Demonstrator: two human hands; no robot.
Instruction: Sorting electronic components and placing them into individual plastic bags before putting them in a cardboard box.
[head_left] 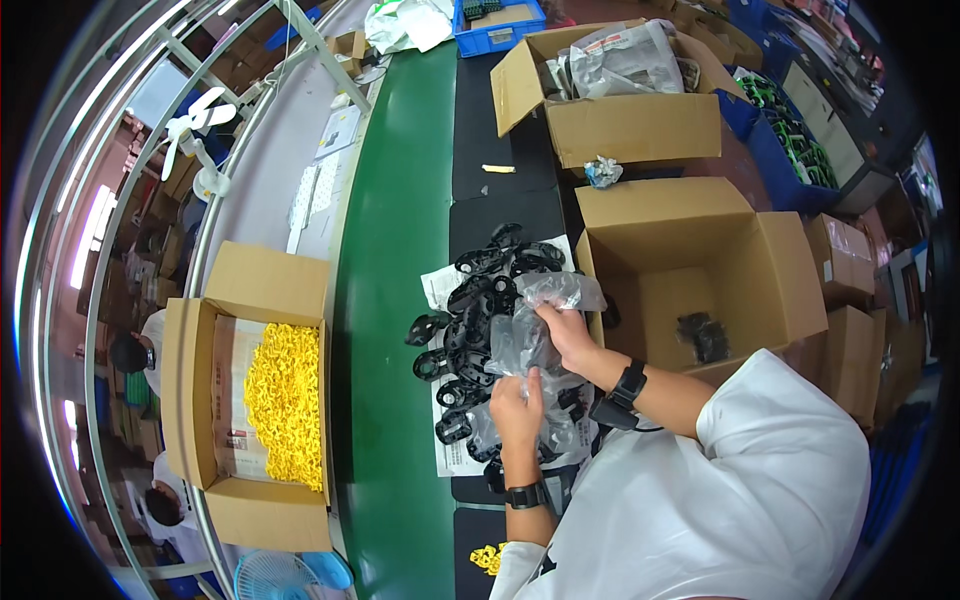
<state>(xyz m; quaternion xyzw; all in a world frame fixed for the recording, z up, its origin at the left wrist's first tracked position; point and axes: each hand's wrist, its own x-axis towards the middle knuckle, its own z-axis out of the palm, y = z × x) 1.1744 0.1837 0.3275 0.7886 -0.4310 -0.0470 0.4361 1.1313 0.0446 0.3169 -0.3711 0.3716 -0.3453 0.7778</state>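
Both my hands hold a clear plastic bag over a heap of black plastic parts. My left hand pinches the bag's lower side, thumb pointing up. The upper part of the bag is gripped by my right hand. Whether anything lies inside the bag, I cannot tell. More crumpled clear plastic lies beside my left hand. The black parts are shell-like with round openings, piled on white paper on the dark bench top.
An open carton with a small dark bundle inside stands right of my hands. Behind it is another carton holding plastic bags. Across the green surface, a carton holds yellow pieces. A few yellow pieces lie near my left elbow.
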